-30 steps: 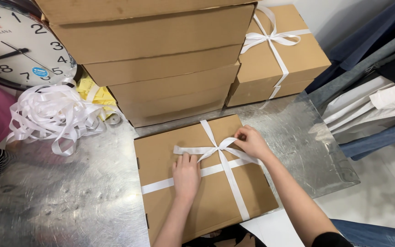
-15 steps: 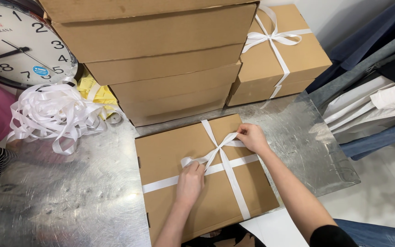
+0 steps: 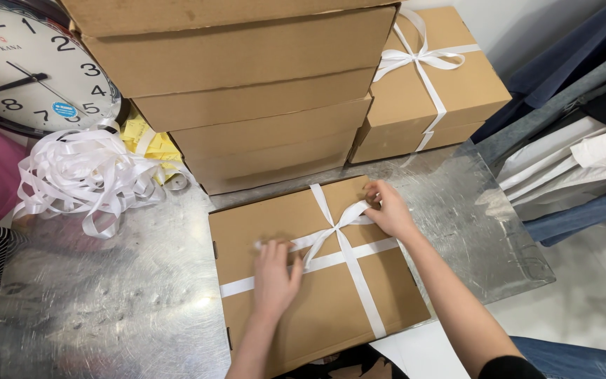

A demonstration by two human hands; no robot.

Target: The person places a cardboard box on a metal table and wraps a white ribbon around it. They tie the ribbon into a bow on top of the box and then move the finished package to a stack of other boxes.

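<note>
White ribbon (image 3: 348,256) ends vanish inside both pinching hands, left hand (image 3: 275,277) and right hand (image 3: 387,209).

A scuffed metal worktop (image 3: 106,309) carries a flat brown box (image 3: 317,309) crossed with white ribbon, a stack of plain cardboard boxes (image 3: 247,105) behind it, a ribbon-tied box (image 3: 436,91) alongside, and a loose heap of white ribbon (image 3: 85,175).

Flat brown cardboard box (image 3: 317,281), white ribbon cross, front. Stack of plain brown cardboard boxes (image 3: 247,91) behind. Ribboned brown box (image 3: 436,91) back right.
</note>
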